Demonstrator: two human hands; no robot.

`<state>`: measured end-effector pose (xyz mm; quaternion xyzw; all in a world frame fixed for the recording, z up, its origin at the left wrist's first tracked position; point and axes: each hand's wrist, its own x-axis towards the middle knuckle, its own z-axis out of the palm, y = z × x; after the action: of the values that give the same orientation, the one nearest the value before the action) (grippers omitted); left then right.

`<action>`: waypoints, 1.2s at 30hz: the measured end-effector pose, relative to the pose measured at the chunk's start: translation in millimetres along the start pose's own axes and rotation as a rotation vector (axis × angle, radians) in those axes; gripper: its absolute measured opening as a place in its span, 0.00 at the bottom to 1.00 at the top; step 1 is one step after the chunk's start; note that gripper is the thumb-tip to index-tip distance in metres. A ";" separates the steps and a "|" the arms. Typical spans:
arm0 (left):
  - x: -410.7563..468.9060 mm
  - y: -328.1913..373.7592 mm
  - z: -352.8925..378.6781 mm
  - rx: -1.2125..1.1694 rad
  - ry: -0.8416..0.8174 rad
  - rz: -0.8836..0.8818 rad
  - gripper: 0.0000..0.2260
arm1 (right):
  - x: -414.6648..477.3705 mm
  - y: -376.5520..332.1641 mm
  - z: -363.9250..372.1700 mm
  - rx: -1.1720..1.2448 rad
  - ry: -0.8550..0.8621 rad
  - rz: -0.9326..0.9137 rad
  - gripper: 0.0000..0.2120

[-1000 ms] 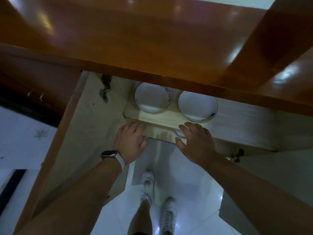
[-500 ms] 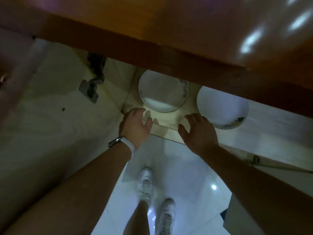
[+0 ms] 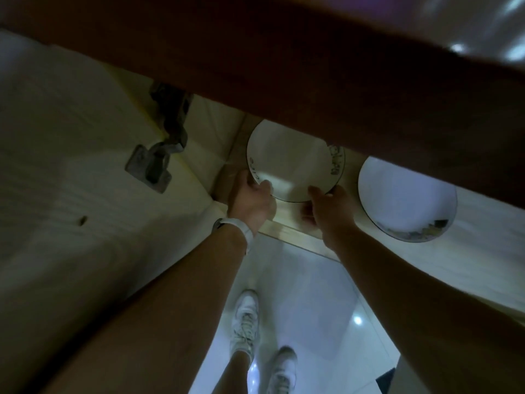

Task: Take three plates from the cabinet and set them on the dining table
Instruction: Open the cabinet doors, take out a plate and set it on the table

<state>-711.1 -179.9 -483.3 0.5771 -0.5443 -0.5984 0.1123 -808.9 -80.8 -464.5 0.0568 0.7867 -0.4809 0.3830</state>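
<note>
Both hands reach into the cabinet [image 3: 71, 137] and grip the left plate [image 3: 292, 163] at its near rim, left hand [image 3: 250, 200] on its left side, right hand [image 3: 329, 211] on its right, thumbs on top, while it lies near the shelf's [image 3: 287, 226] front left corner, apart from the right plate [image 3: 406, 200].

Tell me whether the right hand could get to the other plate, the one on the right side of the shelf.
Probably yes. The right hand sits at the left plate, and the right plate lies just beside it on the same shelf, with nothing between.
</note>
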 end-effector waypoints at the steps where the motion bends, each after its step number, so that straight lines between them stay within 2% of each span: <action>1: 2.6 -0.1 2.1 0.023 0.018 0.014 0.12 | 2.4 -0.3 2.1 0.050 -0.005 0.020 0.03; 3: 4.3 1.4 3.7 0.058 0.036 0.025 0.13 | 6.2 -1.2 5.3 0.136 -0.018 0.064 0.03; 6: 4.4 0.9 0.7 0.035 0.020 0.007 0.12 | 12.3 -1.1 8.1 0.234 -0.040 0.099 0.13; 10: 4.6 -4.0 -2.9 -0.121 -0.008 -0.071 0.14 | 11.4 3.5 2.7 0.266 -0.062 0.096 0.19; 12: 3.9 -3.5 -4.7 -0.202 -0.022 -0.093 0.11 | 6.6 7.9 -2.1 0.267 -0.039 0.091 0.21; 13: 3.1 -3.0 -5.7 -0.222 -0.015 -0.077 0.12 | 2.6 9.3 -3.8 0.263 -0.041 0.079 0.21; 16: -0.3 -6.0 -9.0 -0.202 0.018 0.038 0.24 | -11.0 13.7 -8.2 0.287 -0.081 0.051 0.22; 18: -6.8 -5.1 -13.3 -0.185 -0.005 0.039 0.25 | -21.8 14.9 -11.5 0.352 -0.084 0.050 0.22; 23: -35.1 1.9 -27.7 -0.127 -0.110 0.062 0.17 | -49.7 21.4 -27.1 0.401 -0.062 0.055 0.23; 26: -56.5 8.9 -32.0 -0.105 -0.218 0.083 0.17 | -71.9 25.9 -46.2 0.381 -0.044 0.027 0.22; 29: -82.8 18.3 -28.8 -0.115 -0.330 0.005 0.16 | -98.9 30.6 -72.9 0.381 0.009 0.050 0.20; 36: -153.1 28.1 -24.1 0.107 -0.542 0.000 0.15 | -178.1 52.6 -134.7 0.405 0.091 0.053 0.21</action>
<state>-658.1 -86.4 -368.1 0.4011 -0.5853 -0.7014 -0.0680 -734.0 104.5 -352.1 0.1750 0.6886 -0.6160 0.3402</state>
